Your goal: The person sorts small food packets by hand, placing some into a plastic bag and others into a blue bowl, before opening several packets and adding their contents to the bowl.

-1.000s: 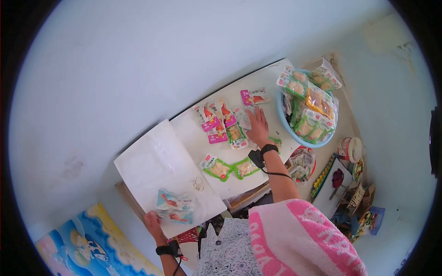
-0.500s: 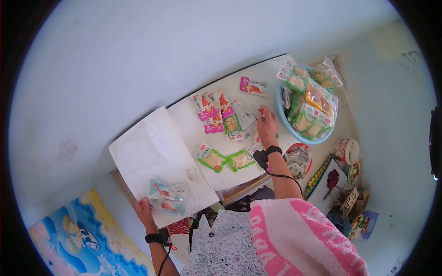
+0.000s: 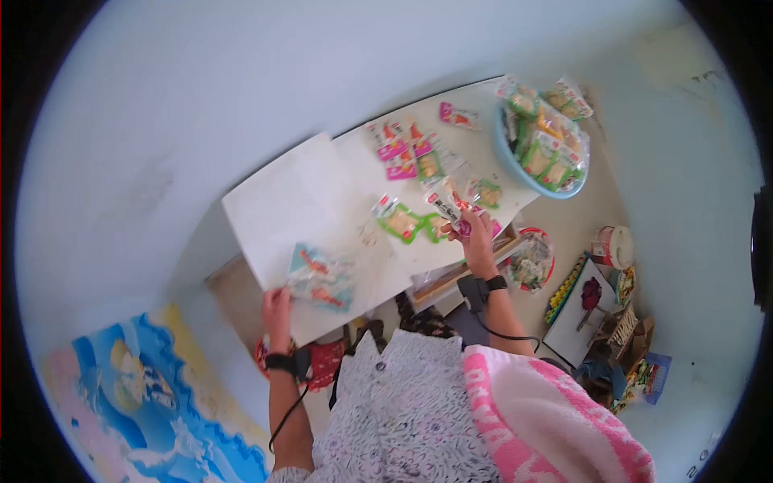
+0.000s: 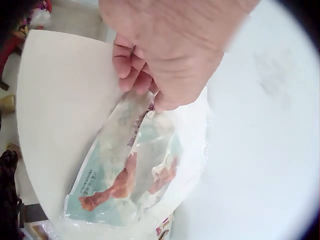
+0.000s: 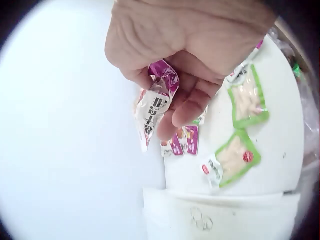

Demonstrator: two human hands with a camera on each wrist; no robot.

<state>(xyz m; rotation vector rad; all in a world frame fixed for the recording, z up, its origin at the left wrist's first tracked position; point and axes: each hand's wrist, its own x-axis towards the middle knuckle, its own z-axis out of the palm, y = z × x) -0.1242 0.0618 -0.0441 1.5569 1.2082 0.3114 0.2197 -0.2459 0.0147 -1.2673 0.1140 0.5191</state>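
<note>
My left hand [image 3: 276,310] is at the near left corner of the white table, pinching the edge of clear and teal snack packets [image 4: 112,185] with reddish-brown pieces printed on or inside them. They lie on a white sheet-like panel [image 3: 282,185]. My right hand [image 3: 480,245] holds a white and magenta snack packet [image 5: 152,112] between thumb and fingers, raised over the table's right part. Below it lie green-edged packets [image 3: 398,221] with pale contents. Several magenta and white packets [image 3: 400,165] are grouped farther back, and another magenta packet [image 3: 459,117] lies apart.
A light blue basin [image 3: 515,173] heaped with packets stands at the table's right end. On the right are a red-rimmed basket [image 3: 551,259], a white tub [image 3: 622,253] and cardboard boxes [image 3: 640,334]. A wall bounds the back.
My right hand, first spread flat over packets near the basin, has taken up a magenta and white packet and drawn it nearer the body. My left hand stays at the teal packets.
</note>
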